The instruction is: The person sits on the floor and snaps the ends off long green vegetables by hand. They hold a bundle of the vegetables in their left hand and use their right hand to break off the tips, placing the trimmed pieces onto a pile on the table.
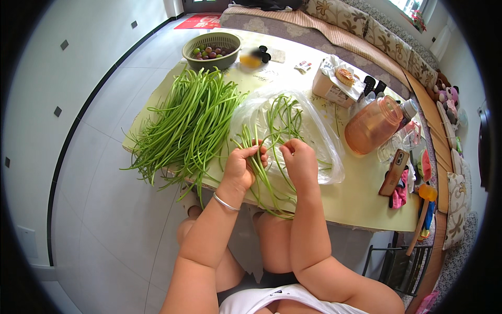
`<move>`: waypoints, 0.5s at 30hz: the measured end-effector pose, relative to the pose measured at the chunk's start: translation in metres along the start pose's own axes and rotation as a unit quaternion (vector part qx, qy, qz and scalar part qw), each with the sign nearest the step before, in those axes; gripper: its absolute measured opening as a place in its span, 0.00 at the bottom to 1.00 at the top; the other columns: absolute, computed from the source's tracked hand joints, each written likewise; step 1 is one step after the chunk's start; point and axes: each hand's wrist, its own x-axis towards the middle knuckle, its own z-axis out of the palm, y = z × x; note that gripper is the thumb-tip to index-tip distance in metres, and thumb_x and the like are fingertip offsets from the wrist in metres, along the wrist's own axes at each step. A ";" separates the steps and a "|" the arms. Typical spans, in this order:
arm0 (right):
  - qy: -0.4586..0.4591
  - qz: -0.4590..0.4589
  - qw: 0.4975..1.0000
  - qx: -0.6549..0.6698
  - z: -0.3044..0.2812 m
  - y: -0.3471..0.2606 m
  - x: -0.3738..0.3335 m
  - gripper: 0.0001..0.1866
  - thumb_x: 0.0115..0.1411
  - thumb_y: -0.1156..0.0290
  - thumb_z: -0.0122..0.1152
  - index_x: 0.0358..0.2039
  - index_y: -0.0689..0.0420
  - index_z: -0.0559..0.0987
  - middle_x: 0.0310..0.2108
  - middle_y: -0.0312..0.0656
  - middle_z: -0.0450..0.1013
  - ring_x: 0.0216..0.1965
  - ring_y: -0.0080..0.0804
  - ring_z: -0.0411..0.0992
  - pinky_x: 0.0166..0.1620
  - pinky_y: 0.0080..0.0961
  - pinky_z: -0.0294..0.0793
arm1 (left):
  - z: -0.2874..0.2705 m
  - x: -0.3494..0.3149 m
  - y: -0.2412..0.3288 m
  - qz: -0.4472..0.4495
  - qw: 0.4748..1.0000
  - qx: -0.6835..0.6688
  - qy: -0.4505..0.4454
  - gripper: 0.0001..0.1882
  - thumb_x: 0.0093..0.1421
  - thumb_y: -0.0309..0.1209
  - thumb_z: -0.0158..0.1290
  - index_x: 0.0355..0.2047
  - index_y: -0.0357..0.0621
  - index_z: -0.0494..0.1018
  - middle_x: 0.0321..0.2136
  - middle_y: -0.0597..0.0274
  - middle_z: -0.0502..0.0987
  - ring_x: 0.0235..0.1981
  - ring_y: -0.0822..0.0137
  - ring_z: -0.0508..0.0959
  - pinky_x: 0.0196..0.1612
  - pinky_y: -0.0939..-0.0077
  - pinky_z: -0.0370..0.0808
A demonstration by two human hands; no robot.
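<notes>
My left hand [243,166] is closed around a small bunch of garlic scapes [263,180], whose lower ends hang over the table's near edge. Beside it, my right hand [301,163] is pinched, its fingertips at a thin green scape that runs up to them. A few loose scapes [285,116] lie on a clear plastic bag [319,141] just beyond both hands. To the left spreads a large heap of long green garlic scapes [183,118], some drooping over the table edge. A silver bangle [226,203] circles my left wrist.
A green colander [210,64] of grapes stands on the table [361,209] at the far left. On the right are a tissue box [334,89] with a round pastry on top, an orange jug [370,128] and a phone [394,172]. A patterned sofa [293,29] lies behind.
</notes>
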 end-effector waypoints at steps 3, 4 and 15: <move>-0.043 -0.012 0.991 -0.127 0.001 0.009 -0.002 0.11 0.53 0.63 0.64 0.26 0.58 0.77 0.30 0.45 0.74 0.34 0.45 0.73 0.36 0.39 0.72 | 0.005 -0.001 0.001 -0.005 1.000 -0.025 -0.007 0.14 0.61 0.27 0.50 0.45 0.33 0.67 0.21 0.63 0.68 0.23 0.68 0.67 0.28 0.74 0.66; -0.051 -0.013 0.990 -0.134 0.002 0.006 -0.002 0.11 0.51 0.63 0.65 0.26 0.57 0.77 0.29 0.45 0.73 0.35 0.45 0.73 0.38 0.39 0.72 | 0.002 0.000 0.002 -0.003 0.999 -0.021 -0.026 0.16 0.61 0.28 0.51 0.46 0.32 0.67 0.21 0.64 0.67 0.23 0.69 0.67 0.28 0.75 0.66; -0.106 0.004 0.987 -0.119 0.004 0.000 -0.001 0.10 0.50 0.68 0.62 0.33 0.57 0.77 0.34 0.46 0.74 0.38 0.45 0.73 0.42 0.37 0.72 | -0.006 0.004 0.005 0.016 1.000 -0.014 0.002 0.07 0.61 0.30 0.51 0.30 0.41 0.68 0.22 0.63 0.70 0.25 0.65 0.70 0.31 0.72 0.69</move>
